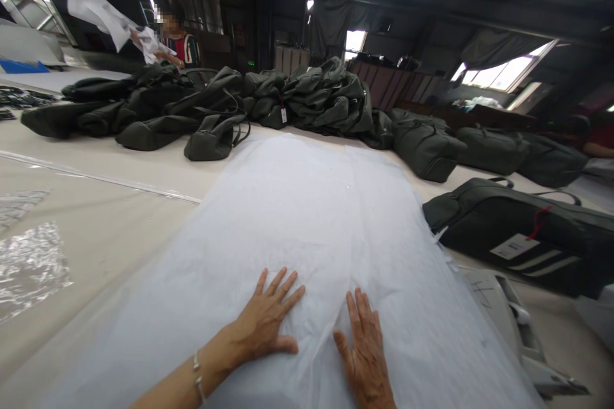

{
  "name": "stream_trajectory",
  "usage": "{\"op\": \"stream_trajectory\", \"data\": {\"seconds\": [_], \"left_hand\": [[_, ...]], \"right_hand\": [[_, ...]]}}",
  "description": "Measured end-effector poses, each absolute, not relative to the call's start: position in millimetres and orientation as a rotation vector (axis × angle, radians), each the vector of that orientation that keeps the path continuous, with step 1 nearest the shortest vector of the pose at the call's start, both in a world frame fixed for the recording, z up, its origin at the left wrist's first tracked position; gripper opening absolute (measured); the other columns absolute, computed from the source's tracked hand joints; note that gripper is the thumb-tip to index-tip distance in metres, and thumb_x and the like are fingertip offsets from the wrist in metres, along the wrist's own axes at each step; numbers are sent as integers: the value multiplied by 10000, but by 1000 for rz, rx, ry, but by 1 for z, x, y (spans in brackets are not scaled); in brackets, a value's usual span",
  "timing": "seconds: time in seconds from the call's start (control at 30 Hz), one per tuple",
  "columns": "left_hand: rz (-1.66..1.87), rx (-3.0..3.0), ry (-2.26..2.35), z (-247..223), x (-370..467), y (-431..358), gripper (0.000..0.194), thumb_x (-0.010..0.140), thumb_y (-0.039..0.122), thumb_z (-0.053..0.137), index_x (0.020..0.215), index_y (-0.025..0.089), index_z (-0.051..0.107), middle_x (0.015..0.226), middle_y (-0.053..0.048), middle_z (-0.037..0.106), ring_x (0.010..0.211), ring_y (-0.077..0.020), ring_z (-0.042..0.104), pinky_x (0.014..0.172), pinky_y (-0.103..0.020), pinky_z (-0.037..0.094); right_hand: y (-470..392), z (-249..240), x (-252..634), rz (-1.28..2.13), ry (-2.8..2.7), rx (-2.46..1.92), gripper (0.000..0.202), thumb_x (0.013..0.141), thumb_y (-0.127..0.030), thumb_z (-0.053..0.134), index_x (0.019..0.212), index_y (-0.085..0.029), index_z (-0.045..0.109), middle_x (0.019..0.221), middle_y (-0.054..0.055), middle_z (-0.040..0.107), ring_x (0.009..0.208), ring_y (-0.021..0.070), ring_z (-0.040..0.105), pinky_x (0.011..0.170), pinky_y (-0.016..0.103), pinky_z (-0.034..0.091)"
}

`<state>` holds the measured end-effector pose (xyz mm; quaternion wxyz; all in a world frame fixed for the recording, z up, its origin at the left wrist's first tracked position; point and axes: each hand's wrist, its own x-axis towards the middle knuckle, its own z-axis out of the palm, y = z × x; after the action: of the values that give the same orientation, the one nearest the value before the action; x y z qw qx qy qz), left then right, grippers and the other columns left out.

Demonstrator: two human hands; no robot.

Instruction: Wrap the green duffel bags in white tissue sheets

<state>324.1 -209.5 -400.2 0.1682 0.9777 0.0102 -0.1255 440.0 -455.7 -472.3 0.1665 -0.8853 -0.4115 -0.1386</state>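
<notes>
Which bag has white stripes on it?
The nearest dark bag on the right, beside the white sheet. Its slanted stripes sit by a tag; no stripes show on the other bags.

White sheet (pixel 297 217): thin, paper-like, matt, lightly creased. Table (pixel 139 220): pale covering, smooth, low sheen. Film (pixel 36 262): clear plastic, crinkled, high gloss. Striped bag (pixel 472 208): dark, matt to satin; cloth or leather-like, exact material indeterminable. Tag (pixel 514 246): smooth card. Bracelet (pixel 197 364): polished metal.
</notes>
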Motion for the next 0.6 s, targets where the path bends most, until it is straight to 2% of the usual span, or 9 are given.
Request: {"op": "stream_trajectory", "data": {"seconds": [0.2, 0.27, 0.37, 0.4, 0.47, 0.6], "left_hand": [[-380, 2802, 52, -397, 326, -210, 1002, 702, 748, 641, 1511, 283, 274, 1597, -145, 165, 1461, -417, 96, 1101, -732, 40], [-273, 2833, 52, -396, 333, -214, 863, 753, 675, 657, 1462, 267, 384, 1573, -152, 260, 1449, -413, 172, 1105, -726, 81], [9, 2819, 41, -394, 354, -229, 387, 937, 354, 549, 1305, 235, 539, 1448, -123, 479, 1352, -319, 397, 1116, -583, 269], [67, 2784, 24, -393, 363, -236, 317, 955, 228, 487, 1264, 222, 555, 1383, -110, 535, 1284, -280, 465, 1087, -509, 339], [89, 2708, -25, -394, 382, -250, 364, 914, 60, 415, 1212, 209, 564, 1262, -84, 594, 1146, -219, 544, 992, -375, 430], [6, 2654, -62, -403, 411, -272, 311, 852, 20, 445, 1034, 197, 624, 1069, -55, 631, 983, -179, 594, 860, -260, 478]], "right_hand": [[-455, -474, 440, -384, -1225, -2556, 721, 944, -536, 423, 1533, -241, 130, 1562, 113, 287, 1442, 316, 248, 1114, 611, 293], [-455, -475, 440, -369, -1240, -2581, 692, 943, -535, 430, 1523, -244, 188, 1557, 96, 301, 1439, 313, 255, 1119, 611, 286], [-455, -477, 440, -349, -1246, -2601, 636, 947, -535, 422, 1491, -232, 294, 1545, 82, 328, 1436, 310, 266, 1129, 609, 273], [-455, -477, 440, -341, -1249, -2604, 619, 948, -535, 419, 1479, -232, 323, 1542, 77, 332, 1434, 309, 270, 1132, 609, 268], [-455, -475, 440, -326, -1249, -2606, 599, 950, -534, 415, 1466, -235, 351, 1543, 67, 330, 1432, 308, 275, 1138, 610, 259], [-455, -473, 440, -294, -1230, -2587, 616, 948, -541, 416, 1470, -221, 344, 1539, 79, 331, 1426, 314, 287, 1135, 621, 264]]}}
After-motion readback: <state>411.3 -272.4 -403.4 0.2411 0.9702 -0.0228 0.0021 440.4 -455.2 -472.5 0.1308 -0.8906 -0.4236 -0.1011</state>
